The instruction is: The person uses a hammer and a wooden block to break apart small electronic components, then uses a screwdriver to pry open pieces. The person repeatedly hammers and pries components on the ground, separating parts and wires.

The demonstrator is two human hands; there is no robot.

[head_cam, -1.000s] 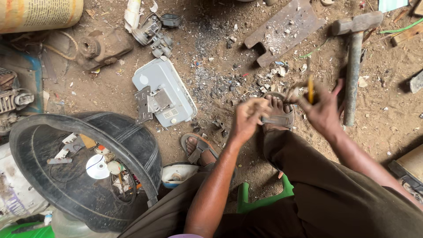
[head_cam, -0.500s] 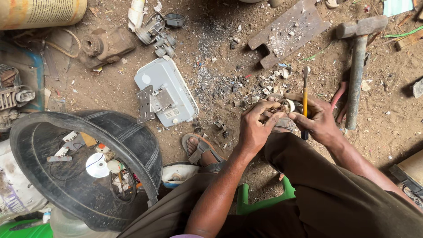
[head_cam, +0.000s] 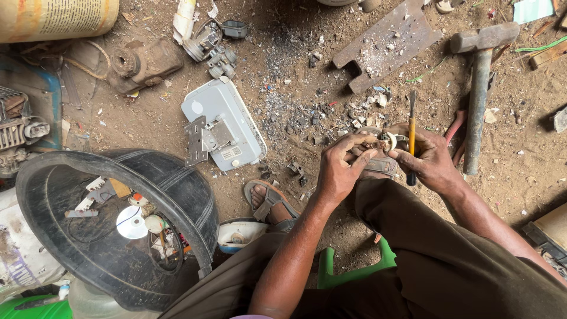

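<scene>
Bare dirt ground [head_cam: 295,77], strewn with scrap, lies below. Between both hands sits a small round metal part [head_cam: 385,142], pale and grimy. Left hand [head_cam: 342,168] is clenched around it; right hand [head_cam: 428,162] pinches a yellow-handled screwdriver [head_cam: 411,133] upright beside it. Hammer [head_cam: 479,88] rests just right.

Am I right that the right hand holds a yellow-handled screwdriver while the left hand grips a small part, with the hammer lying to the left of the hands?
Not quite: in the head view the hammer lies right of the hands. The right hand does hold the yellow-handled screwdriver, and the left hand the small part.
</scene>
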